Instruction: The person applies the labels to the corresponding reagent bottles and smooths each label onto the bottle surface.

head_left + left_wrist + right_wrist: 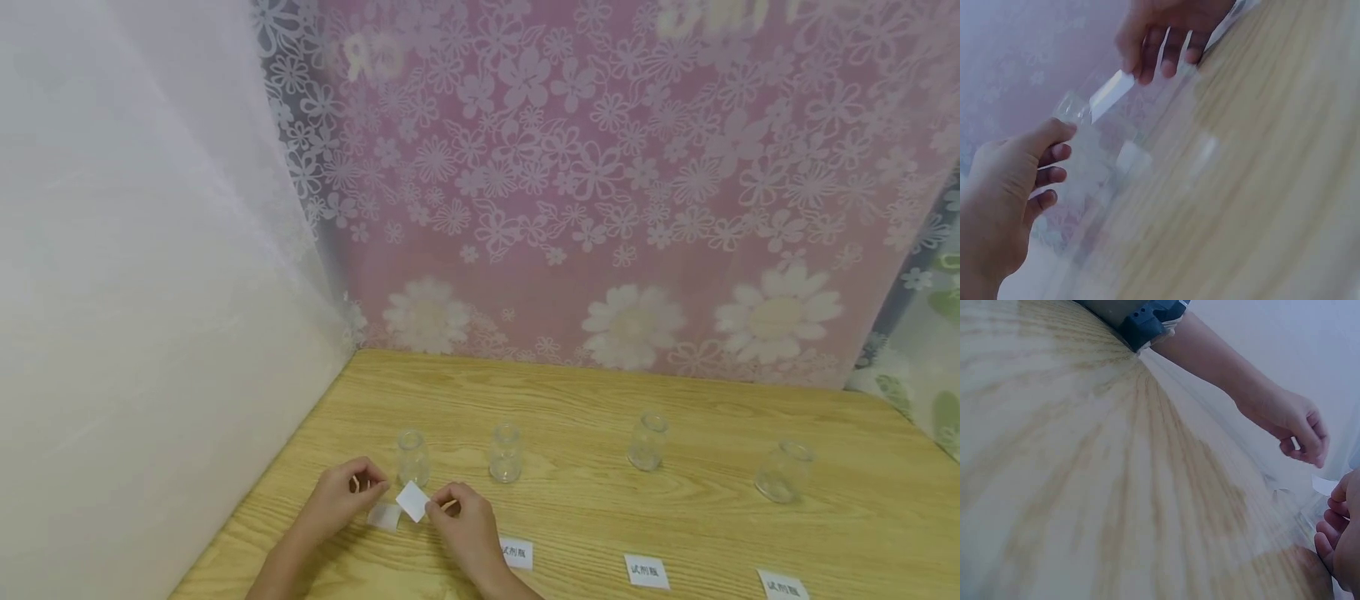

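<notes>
Pink sheeting patterned with white flowers (600, 208) hangs behind the table (570, 392), and a pale white sheet (150, 250) rises along my left side. Before me spreads yellowish wood grain, with four clear glass jars standing on it in a loose row toward the back — the leftmost jar (412, 454), a second jar (506, 454), a third jar (648, 442) and, farthest right, a fourth jar (783, 472).

My right grip (467, 527) pinches a small white label (412, 501) between thumb and forefinger, by its right-hand corner. I hold it slanted, one corner downward, just in front of the leftmost jar; in the head view it overlaps the foot of the glass. My left grip (339, 498) is to the left of that label, its thumb and forefinger drawn together at the tips — whether anything thin lies between them I cannot tell. Below those fingertips shows a pale square (384, 517), greyer than the label.

Nearer to me lie three cards with dark printed characters: one card (519, 553) partly behind my right wrist, a middle card (647, 572), and a right-hand card (782, 586) toward the lower edge. A dark blue band (1147, 324) sits on my left forearm.
</notes>
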Available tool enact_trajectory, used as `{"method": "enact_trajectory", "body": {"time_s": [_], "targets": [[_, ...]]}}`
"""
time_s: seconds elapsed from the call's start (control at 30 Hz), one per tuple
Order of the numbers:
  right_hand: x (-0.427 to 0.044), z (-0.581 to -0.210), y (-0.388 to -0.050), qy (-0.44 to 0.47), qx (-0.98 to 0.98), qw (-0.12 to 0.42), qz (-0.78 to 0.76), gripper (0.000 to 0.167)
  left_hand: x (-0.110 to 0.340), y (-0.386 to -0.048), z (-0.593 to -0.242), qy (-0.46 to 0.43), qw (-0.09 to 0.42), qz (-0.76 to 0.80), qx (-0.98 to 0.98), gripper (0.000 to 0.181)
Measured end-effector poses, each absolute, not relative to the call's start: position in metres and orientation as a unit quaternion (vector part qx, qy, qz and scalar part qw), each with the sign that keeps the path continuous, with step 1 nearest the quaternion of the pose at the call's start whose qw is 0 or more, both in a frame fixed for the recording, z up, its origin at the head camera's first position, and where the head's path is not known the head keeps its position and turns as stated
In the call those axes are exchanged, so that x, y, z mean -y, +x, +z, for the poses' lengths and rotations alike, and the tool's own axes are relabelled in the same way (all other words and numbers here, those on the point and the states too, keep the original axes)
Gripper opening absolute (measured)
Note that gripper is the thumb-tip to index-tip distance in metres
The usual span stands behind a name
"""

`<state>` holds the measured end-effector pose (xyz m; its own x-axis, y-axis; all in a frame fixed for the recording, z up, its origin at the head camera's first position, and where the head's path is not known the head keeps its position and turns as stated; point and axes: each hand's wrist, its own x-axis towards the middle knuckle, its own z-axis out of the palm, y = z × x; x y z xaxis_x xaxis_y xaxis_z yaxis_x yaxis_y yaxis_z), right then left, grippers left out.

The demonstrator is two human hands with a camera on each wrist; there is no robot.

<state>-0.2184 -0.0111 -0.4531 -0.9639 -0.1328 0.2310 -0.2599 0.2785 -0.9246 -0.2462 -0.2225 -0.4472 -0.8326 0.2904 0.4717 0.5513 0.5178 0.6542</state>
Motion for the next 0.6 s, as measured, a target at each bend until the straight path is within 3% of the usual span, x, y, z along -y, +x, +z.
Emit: {"method": "enact_trajectory", "body": {"time_s": [0.1, 0.2, 0.6], "targets": [[0.01, -0.453, -0.219, 0.131, 0.796, 0.056, 0.589, 0.008, 0.209, -0.241, -0.443, -0.297, 0.209, -0.427, 0.828, 0.009], [0.01, -0.452, -0.219, 0.136, 0.796, 0.06, 0.586, 0.008, 0.199, -0.236, -0.44, -0.33, 0.225, -0.412, 0.819, 0.011], [0.011, -0.453, -0.219, 0.147, 0.768, 0.046, 0.621, 0.011, 0.197, -0.234, -0.45, -0.326, 0.144, -0.397, 0.846, 0.014]]}}
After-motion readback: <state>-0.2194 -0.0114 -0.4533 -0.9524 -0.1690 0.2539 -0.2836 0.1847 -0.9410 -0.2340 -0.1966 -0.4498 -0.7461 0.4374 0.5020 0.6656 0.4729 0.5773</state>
